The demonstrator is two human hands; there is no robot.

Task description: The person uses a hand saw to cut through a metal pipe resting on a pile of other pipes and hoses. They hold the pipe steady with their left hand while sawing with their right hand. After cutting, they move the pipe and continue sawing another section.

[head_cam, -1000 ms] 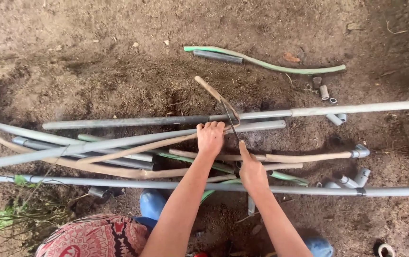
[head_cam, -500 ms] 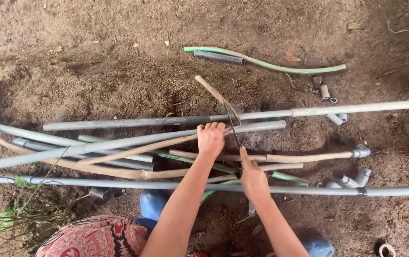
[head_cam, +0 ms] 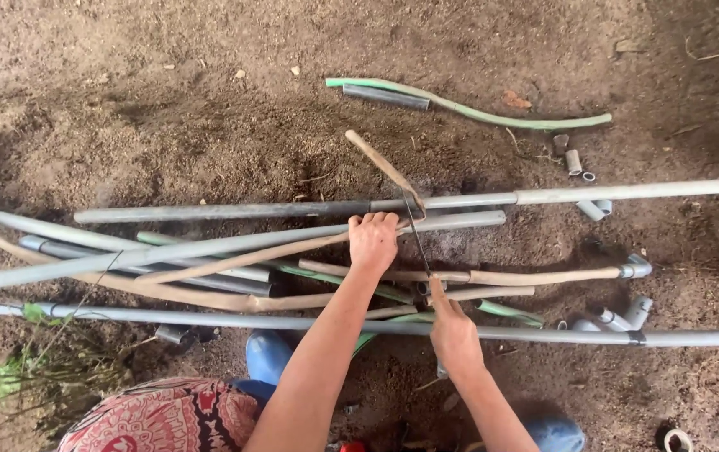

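Observation:
My left hand (head_cam: 374, 240) presses down on a long grey pipe (head_cam: 234, 243) that lies across the dirt. My right hand (head_cam: 453, 333) grips the handle of a thin hacksaw (head_cam: 417, 236), whose blade crosses the grey pipe just right of my left hand. The saw's wooden bow (head_cam: 383, 167) sticks out beyond the pipe, pointing up and left. Both forearms reach in from the bottom of the view.
Several more grey pipes (head_cam: 627, 192) and brown sticks (head_cam: 535, 275) lie side by side on the soil. A bent green hose (head_cam: 477, 112) lies farther off. Short pipe fittings (head_cam: 619, 318) sit at the right. Weeds (head_cam: 8, 377) grow at bottom left.
My right hand has drawn back slightly toward me with the saw. My left hand stays on the pipe.

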